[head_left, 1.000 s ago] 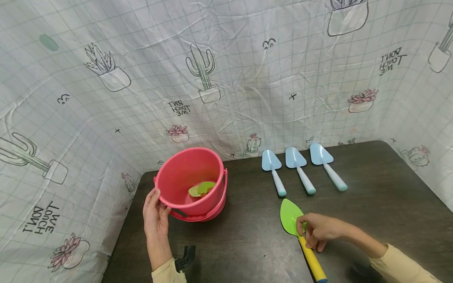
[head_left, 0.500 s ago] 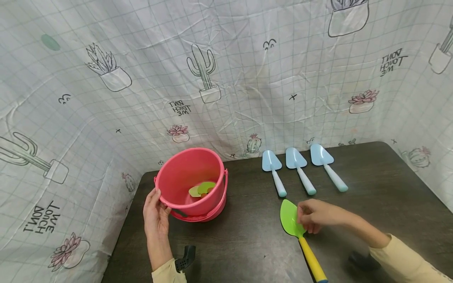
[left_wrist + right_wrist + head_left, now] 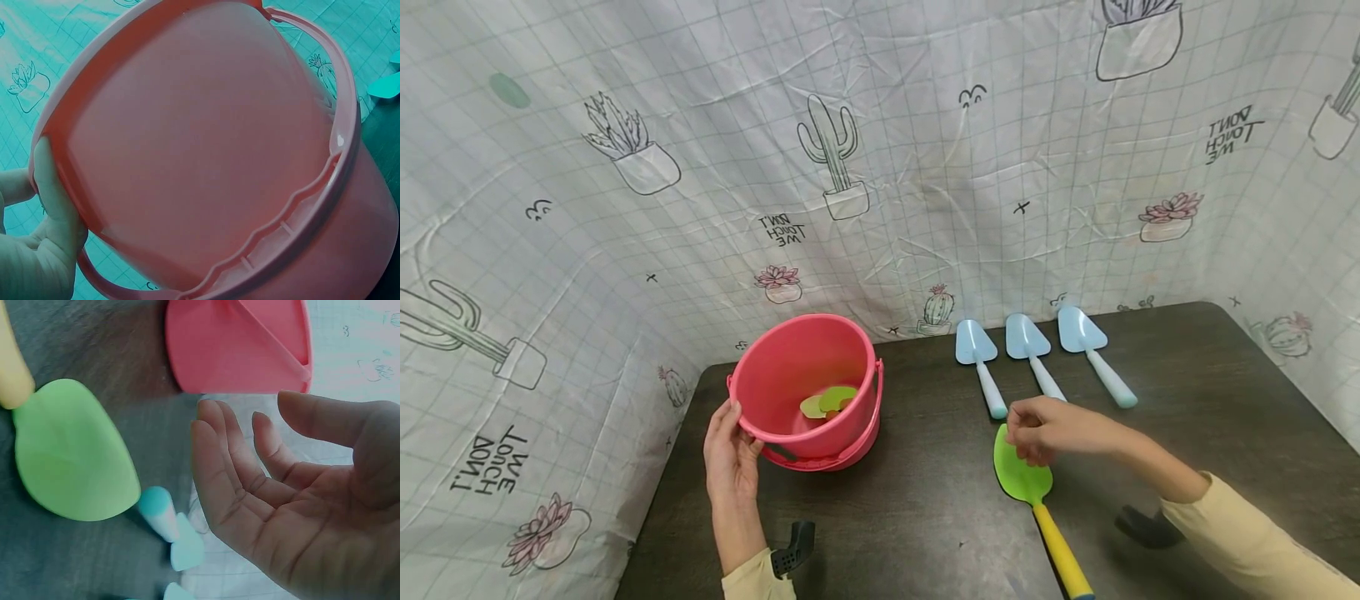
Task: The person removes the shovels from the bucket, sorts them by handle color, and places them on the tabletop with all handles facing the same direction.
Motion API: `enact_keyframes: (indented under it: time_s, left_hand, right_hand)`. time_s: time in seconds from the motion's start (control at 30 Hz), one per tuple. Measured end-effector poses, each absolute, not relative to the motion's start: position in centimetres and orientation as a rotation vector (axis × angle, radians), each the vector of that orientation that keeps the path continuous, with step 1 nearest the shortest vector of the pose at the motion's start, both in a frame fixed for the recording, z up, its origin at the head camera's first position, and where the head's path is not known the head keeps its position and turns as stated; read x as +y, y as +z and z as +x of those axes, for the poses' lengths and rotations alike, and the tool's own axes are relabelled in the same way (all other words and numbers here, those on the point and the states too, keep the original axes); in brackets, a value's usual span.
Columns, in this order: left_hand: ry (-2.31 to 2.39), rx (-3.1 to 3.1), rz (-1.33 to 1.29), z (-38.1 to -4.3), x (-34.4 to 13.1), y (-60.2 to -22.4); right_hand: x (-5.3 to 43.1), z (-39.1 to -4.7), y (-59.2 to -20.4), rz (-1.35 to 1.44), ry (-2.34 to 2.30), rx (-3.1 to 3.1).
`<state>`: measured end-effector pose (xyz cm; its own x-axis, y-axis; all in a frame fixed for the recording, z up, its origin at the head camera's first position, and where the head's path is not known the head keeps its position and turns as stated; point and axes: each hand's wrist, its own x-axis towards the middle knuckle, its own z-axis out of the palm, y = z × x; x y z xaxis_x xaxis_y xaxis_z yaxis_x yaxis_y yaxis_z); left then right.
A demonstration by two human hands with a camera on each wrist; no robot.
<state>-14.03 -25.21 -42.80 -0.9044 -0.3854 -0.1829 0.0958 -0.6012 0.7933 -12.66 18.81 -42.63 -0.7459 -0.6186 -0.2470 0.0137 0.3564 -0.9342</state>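
Note:
A pink bucket [image 3: 801, 358] stands at the left of the table, tipped toward me. My left hand [image 3: 728, 457] grips its near left rim; in the left wrist view the thumb [image 3: 57, 181] lies along the inner wall. Down in the bucket lie green and pale yellow pieces [image 3: 837, 397]. My right hand [image 3: 1063, 427] hovers over a green trowel with a yellow handle [image 3: 1060, 550], overlapping the blade in the head view. From the right wrist, its loosely bent fingers [image 3: 212, 465] hold nothing, and the green blade [image 3: 72, 453] lies apart from them.
Behind the green trowel, three light-blue trowels with white handles lie in a row: the left one [image 3: 976, 343], the middle one [image 3: 1027, 336] and the right one [image 3: 1082, 330]. A cactus-print curtain [image 3: 910, 167] closes off the back and sides of the dark table [image 3: 910, 517].
My right hand has let go of the green trowel near its neck, risen, and moved up and left past the blade. The trowel stays in place, and the left hand and bucket hold still.

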Motion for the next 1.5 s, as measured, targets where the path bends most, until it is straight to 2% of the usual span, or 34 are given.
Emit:
enact_keyframes:
  time_s: [0.57, 1.07, 1.5]
  left_hand:
    - [-2.569, -1.196, 0.470, -14.1, -25.3, -42.7]
    - [-2.585, -1.185, 0.450, -14.1, -25.4, -42.8]
    - [-2.590, -1.172, 0.455, -14.2, -25.4, -42.7]
  right_hand:
    - [17.5, -14.7, -39.0, -0.469, -1.457, 2.232]
    - [15.1, -15.8, -37.7, -0.386, -1.529, 2.222]
    - [12.2, -16.9, -36.5, -0.450, -1.606, 2.180]
